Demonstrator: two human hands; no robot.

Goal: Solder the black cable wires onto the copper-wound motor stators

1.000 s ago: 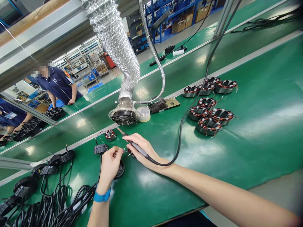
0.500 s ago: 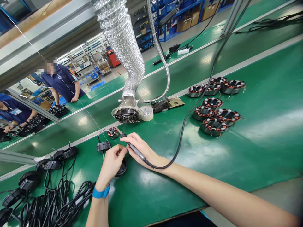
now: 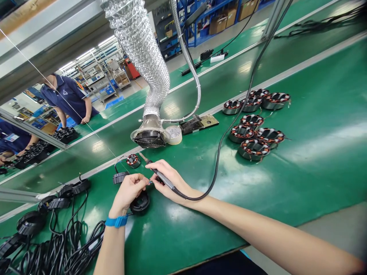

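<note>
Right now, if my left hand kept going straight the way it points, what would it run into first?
Your left hand would most likely meet the soldering iron held in your right hand first, though depth is hard to judge from this view.

No legible txt: white label (image 3: 217, 58) on far counter (image 3: 243, 47), top middle, & chest badge (image 3: 11, 138) on co-worker (image 3: 5, 130), far left, both too blurry to read.

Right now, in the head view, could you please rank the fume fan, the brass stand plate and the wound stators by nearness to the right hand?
Right hand:
1. Fume fan, ahead left.
2. Brass stand plate, ahead right.
3. Wound stators, far right.
</note>
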